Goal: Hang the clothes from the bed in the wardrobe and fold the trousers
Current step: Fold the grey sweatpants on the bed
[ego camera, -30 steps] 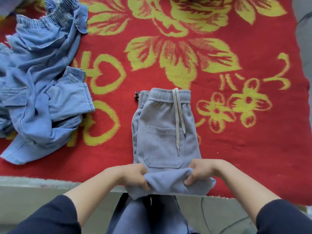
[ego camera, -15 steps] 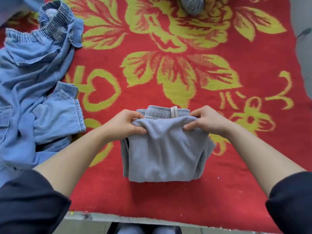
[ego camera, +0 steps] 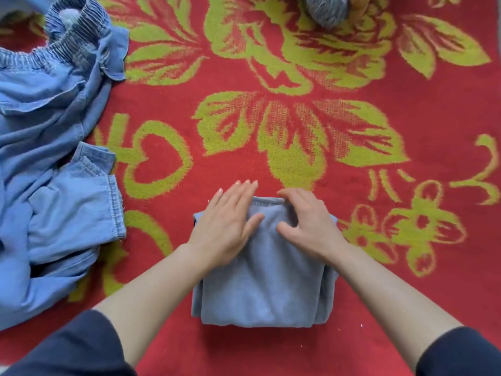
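Where it pinched, left hand (ego camera: 227, 226) flattens trousers (ego camera: 265, 289)

Folded grey trousers (ego camera: 265, 289) lie in a thick square on a red blanket (ego camera: 379, 308) patterned with yellow-green flowers. The left hand (ego camera: 230, 223) lies flat on their far left part, fingers straight and reaching past the far edge. The right hand (ego camera: 306, 221) sits on their far right part, fingers curled over that edge, thumb spread on the cloth. Crumpled blue denim clothes (ego camera: 54, 185) lie well left of the trousers. A grey fuzzy thing (ego camera: 325, 6) shows far beyond them.
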